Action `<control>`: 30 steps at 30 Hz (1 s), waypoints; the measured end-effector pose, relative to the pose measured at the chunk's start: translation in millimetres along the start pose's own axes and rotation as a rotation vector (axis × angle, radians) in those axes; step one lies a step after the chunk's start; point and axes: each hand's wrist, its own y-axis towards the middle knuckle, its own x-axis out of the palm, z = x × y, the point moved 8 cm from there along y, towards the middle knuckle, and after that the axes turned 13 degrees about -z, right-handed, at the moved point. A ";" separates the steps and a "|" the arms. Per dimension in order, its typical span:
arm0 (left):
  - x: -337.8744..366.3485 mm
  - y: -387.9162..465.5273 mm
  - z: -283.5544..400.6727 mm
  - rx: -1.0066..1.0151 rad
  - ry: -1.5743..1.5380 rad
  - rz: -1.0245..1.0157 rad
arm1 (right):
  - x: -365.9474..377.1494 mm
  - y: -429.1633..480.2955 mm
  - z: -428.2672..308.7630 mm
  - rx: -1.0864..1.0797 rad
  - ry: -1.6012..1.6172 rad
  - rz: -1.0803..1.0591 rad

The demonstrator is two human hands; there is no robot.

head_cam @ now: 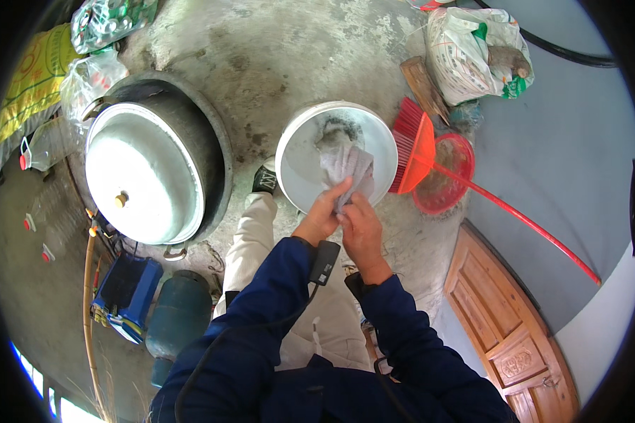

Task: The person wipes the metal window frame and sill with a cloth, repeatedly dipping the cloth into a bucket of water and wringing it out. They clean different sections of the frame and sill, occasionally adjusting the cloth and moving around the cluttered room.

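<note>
A damp grey cloth (352,166) is bunched between my two hands over a white bucket (286,182). My left hand (320,214) grips the cloth's near end, its thumb lying along the fabric. Close beside it, my right hand (362,230) pinches the same end with the fingertips. The far part of the cloth hangs spread over the bucket's opening. Inside the bucket are cloudy liquid and a dark, speckled patch (344,129). Whether the cloth touches the liquid I cannot tell.
Left of the bucket stands a large dark pot with a shiny metal lid (143,174). A blue-green gas cylinder (179,312) is nearer me. Right of the bucket are a red broom (420,148) and a red basin (442,198). A wooden door (500,312) is at lower right.
</note>
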 end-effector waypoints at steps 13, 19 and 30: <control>8.7 -21.8 -10.2 -0.217 -0.170 -0.042 | 24.6 48.4 105.9 0.181 1.640 -0.249; 12.3 -27.0 -7.5 -0.331 -0.063 -0.102 | 16.3 73.1 90.2 0.041 1.550 -0.416; 19.2 0.5 41.9 -0.112 1.126 -0.042 | 18.2 112.2 106.7 0.405 0.554 -0.544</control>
